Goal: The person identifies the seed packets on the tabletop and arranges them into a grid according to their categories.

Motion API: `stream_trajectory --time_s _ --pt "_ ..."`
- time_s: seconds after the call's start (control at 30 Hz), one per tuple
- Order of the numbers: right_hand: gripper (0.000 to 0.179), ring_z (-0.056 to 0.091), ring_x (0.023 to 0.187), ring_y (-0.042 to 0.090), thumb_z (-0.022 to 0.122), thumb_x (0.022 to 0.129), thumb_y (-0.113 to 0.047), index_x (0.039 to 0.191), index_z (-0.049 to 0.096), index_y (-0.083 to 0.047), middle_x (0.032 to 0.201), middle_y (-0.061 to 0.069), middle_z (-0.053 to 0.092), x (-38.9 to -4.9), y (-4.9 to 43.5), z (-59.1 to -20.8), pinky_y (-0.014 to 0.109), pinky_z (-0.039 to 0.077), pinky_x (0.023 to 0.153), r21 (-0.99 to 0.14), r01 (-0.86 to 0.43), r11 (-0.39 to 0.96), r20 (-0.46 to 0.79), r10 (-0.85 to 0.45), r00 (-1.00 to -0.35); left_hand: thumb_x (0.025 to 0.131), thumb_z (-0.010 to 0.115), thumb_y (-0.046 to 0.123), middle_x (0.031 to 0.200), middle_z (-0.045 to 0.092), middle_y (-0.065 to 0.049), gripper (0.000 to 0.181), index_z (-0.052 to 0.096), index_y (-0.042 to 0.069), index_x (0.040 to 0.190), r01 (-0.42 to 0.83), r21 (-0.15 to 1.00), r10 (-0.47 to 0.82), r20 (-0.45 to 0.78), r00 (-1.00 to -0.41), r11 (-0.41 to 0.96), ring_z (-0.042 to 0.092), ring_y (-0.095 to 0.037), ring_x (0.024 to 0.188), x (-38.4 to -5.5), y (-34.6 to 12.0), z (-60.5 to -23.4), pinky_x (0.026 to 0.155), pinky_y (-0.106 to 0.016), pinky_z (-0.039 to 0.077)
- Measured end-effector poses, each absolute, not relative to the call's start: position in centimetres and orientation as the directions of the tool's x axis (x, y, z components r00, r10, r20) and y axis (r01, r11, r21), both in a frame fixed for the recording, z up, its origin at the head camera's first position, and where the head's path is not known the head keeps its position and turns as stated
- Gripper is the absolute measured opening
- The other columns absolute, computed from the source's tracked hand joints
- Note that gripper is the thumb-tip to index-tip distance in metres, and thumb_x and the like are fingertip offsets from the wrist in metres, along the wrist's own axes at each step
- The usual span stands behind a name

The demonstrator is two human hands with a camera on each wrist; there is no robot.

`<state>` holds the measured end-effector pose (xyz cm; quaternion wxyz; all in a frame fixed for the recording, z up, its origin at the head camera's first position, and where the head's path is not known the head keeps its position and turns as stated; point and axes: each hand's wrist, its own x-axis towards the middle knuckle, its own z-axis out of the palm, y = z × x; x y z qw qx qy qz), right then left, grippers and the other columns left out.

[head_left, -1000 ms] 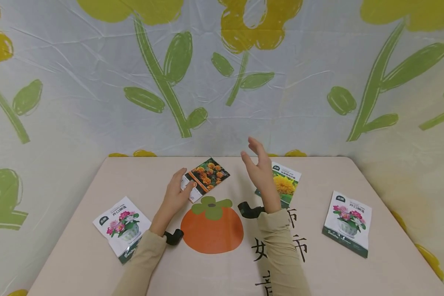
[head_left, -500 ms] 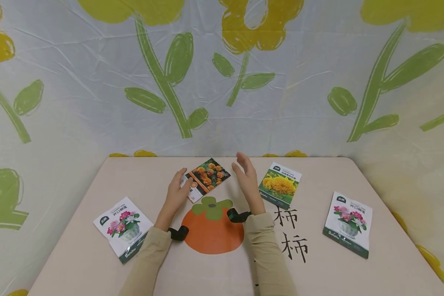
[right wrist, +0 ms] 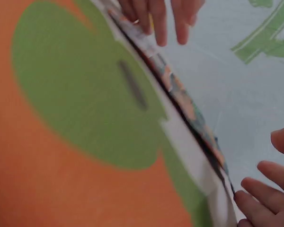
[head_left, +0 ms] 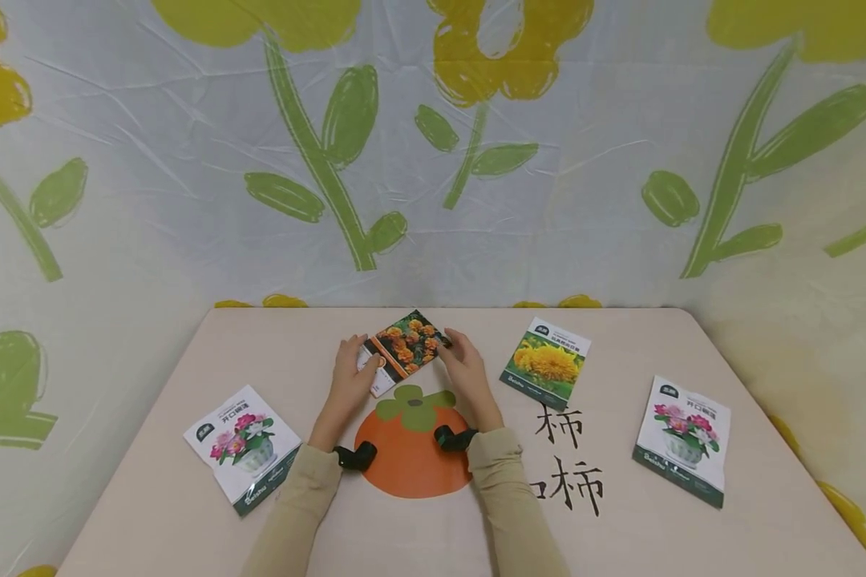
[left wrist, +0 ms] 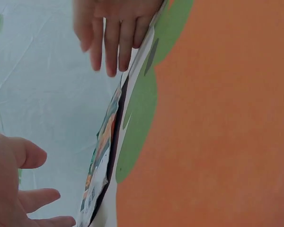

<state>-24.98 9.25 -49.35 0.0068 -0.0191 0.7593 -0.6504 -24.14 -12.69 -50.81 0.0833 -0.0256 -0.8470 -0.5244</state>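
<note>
A marigold seed packet [head_left: 407,340] with orange flowers lies at the far middle of the table, just beyond a printed persimmon. My left hand [head_left: 349,373] is over its left end, fingers spread and fairly straight, thumb apart from them. At its right end is my right hand [head_left: 469,373], whose straight fingertips reach the packet's edge; the exact contact is hard to tell. The left wrist view shows the packet [left wrist: 102,156] edge-on between both hands, with a dark gap or shadow beneath it. In the right wrist view, my right hand's fingers [right wrist: 258,198] are extended beside the near end.
A yellow-flower seed packet [head_left: 547,361] lies right of the hands. Matching pink-flower packets lie farther out, one at left [head_left: 244,449] and one at right [head_left: 681,439]. The pale tabletop [head_left: 159,449] meets a flower-printed cloth [head_left: 584,208] behind.
My right hand has come left and down from near the yellow-flower packet to the marigold packet's right end. My left hand has stayed at the packet's left end.
</note>
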Motion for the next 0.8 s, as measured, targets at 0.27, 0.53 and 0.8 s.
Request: stream_trajectory --time_s 0.27,0.53,0.8 --pt "0.047 0.038 0.140 0.034 0.055 0.101 -0.017 0.145 0.047 -0.004 0.150 0.015 0.045 -24.6 8.5 -50.3 0.053 0.032 0.113 -0.904 -0.130 0.408 0.116 -0.060 -0.991 0.097 0.056 0.020 0.153 0.030 -0.032 0.051 0.048 -0.006 0.140 0.167 0.843 -0.008 0.199 -0.980 0.511 0.008 -0.049 0.147 -23.9 -12.6 -51.5 0.112 -0.071 0.008" --pt "0.045 0.030 0.145 0.038 0.056 0.098 -0.012 0.141 0.050 0.001 0.150 0.020 0.045 -24.7 8.3 -50.6 0.052 0.017 0.119 -0.853 -0.187 0.486 0.172 -0.076 -0.982 0.098 0.055 0.020 0.153 0.031 -0.031 0.050 0.049 -0.005 0.140 0.188 0.805 0.005 0.224 -0.975 0.563 0.010 -0.049 0.146 -23.7 -12.3 -51.8 0.112 -0.070 0.010" --pt "0.047 0.028 0.145 0.039 0.056 0.097 -0.014 0.140 0.051 0.004 0.150 0.023 0.042 -24.9 8.2 -50.8 0.051 0.011 0.121 -0.796 -0.230 0.560 0.200 -0.116 -0.973 0.098 0.055 0.024 0.155 0.030 -0.028 0.051 0.049 -0.003 0.141 0.189 0.791 0.017 0.221 -0.975 0.582 0.011 -0.046 0.147 -23.5 -12.4 -52.0 0.115 -0.066 0.007"
